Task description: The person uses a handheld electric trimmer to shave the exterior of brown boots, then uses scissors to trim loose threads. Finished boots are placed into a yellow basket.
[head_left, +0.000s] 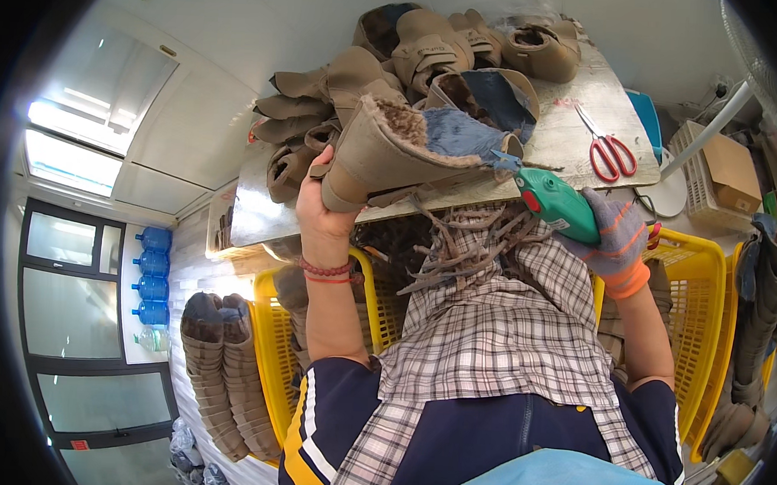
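At far left, a dark-framed glass door bears a red label too small to read, beside blue water jugs. Stacked tan boot uppers adjoin a yellow basket. The bare left hand grasps a fleece-lined boot upper, which hangs tilted over the worktable's near edge. Behind it, a pile of uppers crowds the table; one carries dark lettering. The green handheld cutter, with a small sticker, points its tip at the upper's right rim; contact cannot be told. The gloved right hand has its fingers wrapped around the cutter. The pale, scuffed tabletop lies open around red-handled scissors. Farther right sit another yellow basket and a cardboard box.
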Tool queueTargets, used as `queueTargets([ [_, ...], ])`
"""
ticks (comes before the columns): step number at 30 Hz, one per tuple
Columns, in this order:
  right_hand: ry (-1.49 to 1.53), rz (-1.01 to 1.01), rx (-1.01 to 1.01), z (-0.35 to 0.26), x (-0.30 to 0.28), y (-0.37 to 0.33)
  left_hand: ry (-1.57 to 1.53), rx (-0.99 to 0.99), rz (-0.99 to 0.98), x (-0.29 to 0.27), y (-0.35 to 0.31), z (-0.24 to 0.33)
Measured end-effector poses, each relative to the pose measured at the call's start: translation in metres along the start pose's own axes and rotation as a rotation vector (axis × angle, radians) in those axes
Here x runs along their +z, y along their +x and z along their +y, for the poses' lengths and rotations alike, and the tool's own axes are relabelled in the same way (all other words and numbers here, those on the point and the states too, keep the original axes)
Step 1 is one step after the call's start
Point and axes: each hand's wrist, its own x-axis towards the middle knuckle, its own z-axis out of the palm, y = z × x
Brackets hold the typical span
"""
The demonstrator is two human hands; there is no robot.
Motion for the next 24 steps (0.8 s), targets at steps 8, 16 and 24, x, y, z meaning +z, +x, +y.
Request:
queueTargets([
  [8,0.032,0.014,-0.050,-0.001,-0.002,-0.001,-0.011,-0.039,0.034,-0.011,0.009,-0.016],
  [16,0.064,0.041,-0.048,-0.009,0.001,0.003,-0.050,-0.101,-0.007,-0.005,0.001,-0.033],
  [24,0.146,0.033,-0.005,-0.024,0.004,0.015,0.011,0.091,-0.079,0.006,-0.016,-0.052],
])
